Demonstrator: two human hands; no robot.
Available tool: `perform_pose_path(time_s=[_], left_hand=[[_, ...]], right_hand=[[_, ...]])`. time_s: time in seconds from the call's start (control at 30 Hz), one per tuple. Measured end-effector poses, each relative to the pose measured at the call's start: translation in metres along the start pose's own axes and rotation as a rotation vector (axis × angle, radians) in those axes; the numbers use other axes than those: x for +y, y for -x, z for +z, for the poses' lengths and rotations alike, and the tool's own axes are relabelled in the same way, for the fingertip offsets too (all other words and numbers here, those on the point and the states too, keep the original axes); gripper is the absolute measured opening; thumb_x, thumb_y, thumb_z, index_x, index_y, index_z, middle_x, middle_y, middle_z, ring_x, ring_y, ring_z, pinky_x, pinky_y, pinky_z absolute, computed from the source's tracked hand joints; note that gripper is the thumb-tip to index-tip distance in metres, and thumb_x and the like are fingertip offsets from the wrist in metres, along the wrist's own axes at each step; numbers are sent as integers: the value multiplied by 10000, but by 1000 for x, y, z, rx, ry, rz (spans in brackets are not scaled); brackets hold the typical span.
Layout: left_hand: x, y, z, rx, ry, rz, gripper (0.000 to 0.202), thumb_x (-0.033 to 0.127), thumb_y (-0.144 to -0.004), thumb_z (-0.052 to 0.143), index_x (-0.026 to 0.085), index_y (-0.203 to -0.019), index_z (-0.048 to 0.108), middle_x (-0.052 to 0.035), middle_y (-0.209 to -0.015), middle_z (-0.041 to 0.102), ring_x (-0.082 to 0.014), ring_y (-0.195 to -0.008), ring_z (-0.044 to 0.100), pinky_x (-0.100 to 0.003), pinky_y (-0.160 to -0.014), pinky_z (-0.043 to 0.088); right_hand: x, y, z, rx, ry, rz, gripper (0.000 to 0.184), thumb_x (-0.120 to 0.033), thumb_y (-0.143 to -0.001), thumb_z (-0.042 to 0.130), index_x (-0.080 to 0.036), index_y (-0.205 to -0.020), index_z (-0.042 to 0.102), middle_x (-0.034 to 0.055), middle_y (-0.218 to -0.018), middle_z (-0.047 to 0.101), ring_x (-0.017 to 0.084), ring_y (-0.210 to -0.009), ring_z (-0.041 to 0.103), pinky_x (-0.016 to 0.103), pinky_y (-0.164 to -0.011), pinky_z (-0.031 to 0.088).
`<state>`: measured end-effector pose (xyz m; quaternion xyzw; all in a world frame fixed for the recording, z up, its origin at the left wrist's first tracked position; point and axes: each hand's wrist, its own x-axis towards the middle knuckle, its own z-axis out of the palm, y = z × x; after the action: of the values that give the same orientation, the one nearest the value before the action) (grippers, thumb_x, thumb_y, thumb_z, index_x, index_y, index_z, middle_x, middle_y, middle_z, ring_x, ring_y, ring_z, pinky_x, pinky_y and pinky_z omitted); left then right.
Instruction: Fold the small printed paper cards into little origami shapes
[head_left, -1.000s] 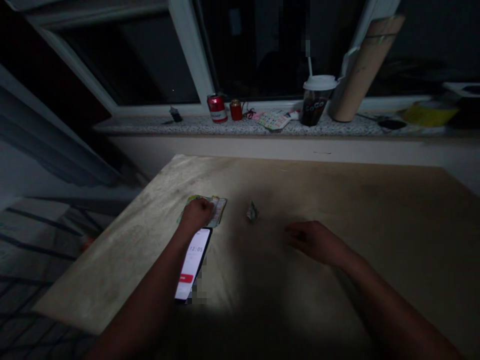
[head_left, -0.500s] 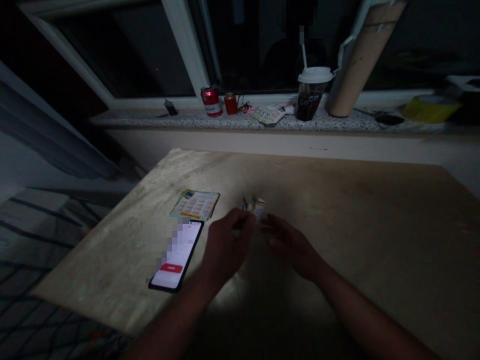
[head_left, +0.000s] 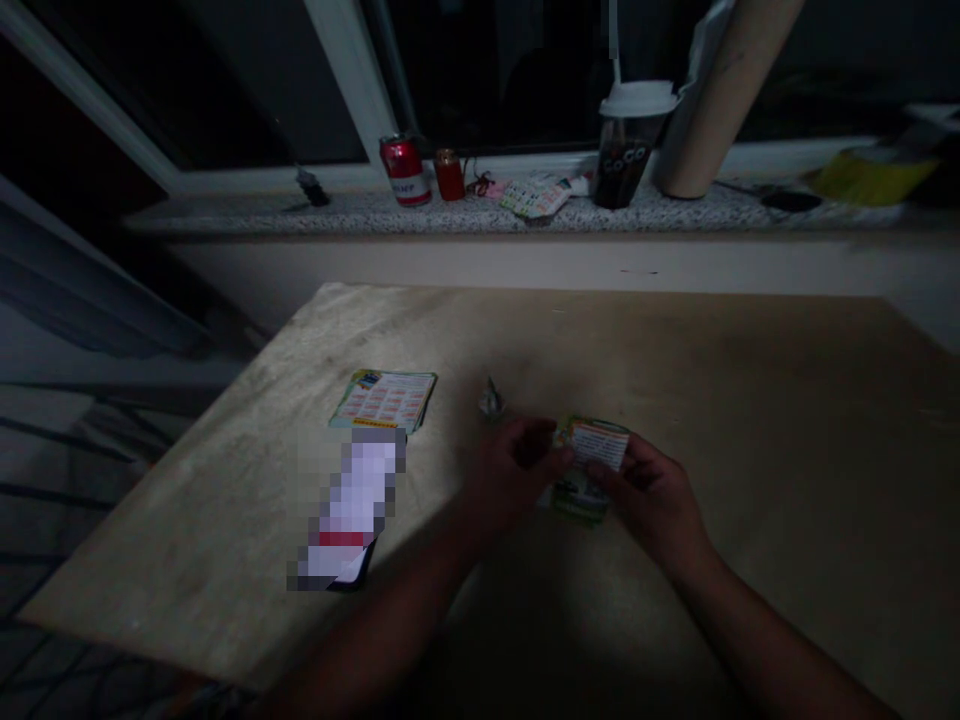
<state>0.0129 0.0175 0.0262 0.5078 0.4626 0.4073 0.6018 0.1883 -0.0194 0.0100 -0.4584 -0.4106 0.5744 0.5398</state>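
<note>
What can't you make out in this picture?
All in the head view:
Held paper: print too small; left hand and right hand cover parts.
Phone: screen mostly hidden by pixelated blocks.
Paper stack: lower sheets hidden beneath the top one.
Tube: top cut off by the picture's upper edge.

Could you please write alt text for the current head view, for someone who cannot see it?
The right hand grips a printed card, the left hand touching it, over a dim table. To the left lie a phone, card stack and small object; a cup stands on a windowsill.
</note>
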Motion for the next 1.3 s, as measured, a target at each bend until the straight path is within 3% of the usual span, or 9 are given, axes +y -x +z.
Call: perform_pose_path(time_s=[0.07, 0.23, 0.33, 0.57, 0.77, 0.97, 1.3], left_hand=[[-8, -2, 2, -47, 69, -46, 393, 450, -722, 809, 145, -945, 700, -60, -859, 727, -177, -769, 674, -283, -717, 538], [-21, 4, 7, -39, 133, -85, 373, 467, -724, 817, 132, -854, 718, -63, -815, 753, -163, -712, 688, -269, -691, 545], [-24, 9, 5, -60, 153, -102, 349, 447, -756, 804, 134, -901, 749, -75, -863, 775, -175, -752, 709, -283, -732, 560], [-18, 12, -3, -82, 51, -111, 328, 446, -826, 733, 136, -922, 784, -81, -885, 789, -196, -788, 723, -282, -729, 564], [-18, 9, -7, -45, 32, -106, 291, 435, -790, 766, 149, -842, 763, -54, -820, 776, -164, -737, 701, -241, -686, 546], [-23, 11, -7, -12, -72, -111, 298, 451, -824, 729, 154, -828, 750, -29, -736, 733, -138, -652, 652, -221, -597, 496], [-24, 13, -7, -14, -122, -99, 290, 443, -855, 689, 166, -864, 775, -42, -782, 752, -159, -700, 673, -232, -620, 514]], right_hand=[[1, 1, -1, -6, 7, 19, 300, -354, -801, 800, -229, -1061, 718, 60, -1002, 797, 202, -872, 751, 340, -826, 599], [5, 4, -5, -9, 29, 66, 330, -386, -793, 800, -211, -1061, 722, 76, -980, 797, 226, -857, 753, 346, -778, 606], [7, 4, -8, -19, 12, 94, 291, -418, -842, 746, -204, -1039, 733, 85, -971, 793, 229, -825, 752, 352, -745, 606], [9, 7, -8, 73, 57, 100, 251, -428, -813, 771, -202, -923, 759, 72, -881, 791, 228, -756, 741, 360, -717, 611], [2, 9, -3, 155, 159, 65, 200, -404, -769, 804, -220, -835, 765, 42, -771, 778, 198, -669, 723, 314, -637, 609], [5, 10, 0, 116, 206, 99, 236, -446, -774, 780, -216, -819, 758, 46, -747, 769, 201, -649, 722, 311, -600, 610], [8, 9, 0, 113, 194, 87, 206, -411, -782, 780, -210, -782, 737, 39, -731, 766, 172, -628, 699, 274, -578, 585]])
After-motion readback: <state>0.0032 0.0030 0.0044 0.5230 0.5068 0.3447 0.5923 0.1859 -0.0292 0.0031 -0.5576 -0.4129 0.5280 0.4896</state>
